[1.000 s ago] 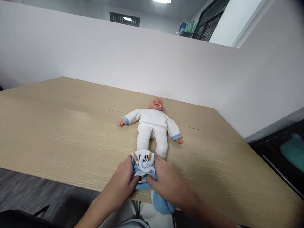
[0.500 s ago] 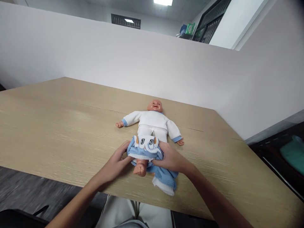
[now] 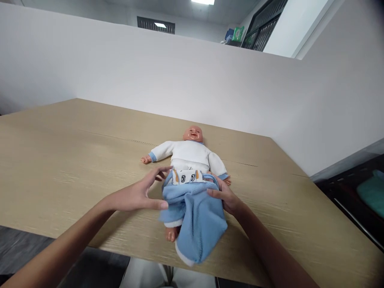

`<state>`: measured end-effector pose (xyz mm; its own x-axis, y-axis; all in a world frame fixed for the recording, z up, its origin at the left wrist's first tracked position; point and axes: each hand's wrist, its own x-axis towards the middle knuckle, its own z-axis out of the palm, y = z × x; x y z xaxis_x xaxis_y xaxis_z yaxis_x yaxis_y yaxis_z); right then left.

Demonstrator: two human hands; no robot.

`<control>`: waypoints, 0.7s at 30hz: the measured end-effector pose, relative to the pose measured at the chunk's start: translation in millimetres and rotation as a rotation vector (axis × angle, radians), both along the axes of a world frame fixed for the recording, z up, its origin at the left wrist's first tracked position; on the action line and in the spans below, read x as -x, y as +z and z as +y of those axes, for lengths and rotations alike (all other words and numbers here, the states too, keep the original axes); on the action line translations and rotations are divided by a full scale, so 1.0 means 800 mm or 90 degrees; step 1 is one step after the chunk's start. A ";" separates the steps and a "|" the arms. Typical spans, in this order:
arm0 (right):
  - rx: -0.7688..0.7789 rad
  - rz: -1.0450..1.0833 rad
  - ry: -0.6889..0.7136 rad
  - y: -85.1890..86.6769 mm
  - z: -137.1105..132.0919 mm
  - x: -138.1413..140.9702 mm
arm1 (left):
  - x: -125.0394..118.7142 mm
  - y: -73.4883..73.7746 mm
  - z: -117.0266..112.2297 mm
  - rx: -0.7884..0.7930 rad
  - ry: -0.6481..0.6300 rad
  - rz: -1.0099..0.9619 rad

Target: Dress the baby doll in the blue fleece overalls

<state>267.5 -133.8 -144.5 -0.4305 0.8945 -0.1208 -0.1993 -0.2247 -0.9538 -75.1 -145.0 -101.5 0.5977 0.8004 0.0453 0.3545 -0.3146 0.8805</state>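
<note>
Blue knit cloth now covers the doll (image 3: 192, 152) from waist to ankles. Half a second ago the blue trousers (image 3: 195, 216) were bunched at its thighs, and a second ago they sat down at its feet near the desk edge. Their white waistband, printed with two cartoon eyes, has climbed toward 12 o'clock and meets the hem of the white shirt. Both hands have moved up with it, away from the person, and the arms reach out longer than before.

The doll lies on its back on the pale wooden desk (image 3: 75, 152), head toward 12 o'clock and legs toward 6 o'clock, arms spread to either side. One bare foot (image 3: 171, 234) pokes from the trouser leg on the 9 o'clock side. The other trouser leg lies wide and loose toward 6 o'clock, its white cuff at the desk's near edge.

The left hand (image 3: 141, 196) is at 9 o'clock of the doll's hips, palm turned inward and fingers spread apart. Its thumb tip touches the blue cloth and its forefinger stretches toward the waistband, gripping nothing. The right hand (image 3: 223, 194) is at 3 o'clock of the hips, thumb laid on the cloth and fingers curled round the waistband's edge, pinching it there.

A white partition (image 3: 150, 80) stands behind the desk at 12 o'clock.
</note>
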 end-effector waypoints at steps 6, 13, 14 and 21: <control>-0.063 -0.081 0.130 0.012 0.004 -0.011 | -0.054 0.049 0.038 -0.153 -0.020 0.146; -0.209 -0.340 0.236 0.025 0.000 -0.028 | -0.110 0.075 0.108 -0.071 -0.371 0.216; -0.207 -0.314 0.229 0.024 -0.001 -0.027 | -0.116 0.075 0.112 -0.034 -0.400 0.198; -0.067 -0.008 0.028 0.014 -0.008 -0.015 | -0.133 0.046 0.119 0.136 -0.463 0.095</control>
<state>279.1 -139.9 -133.4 -0.4681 0.8831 -0.0325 -0.1795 -0.1310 -0.9750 31.1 -49.6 -64.6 0.9642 0.1869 -0.1882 0.2434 -0.3414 0.9078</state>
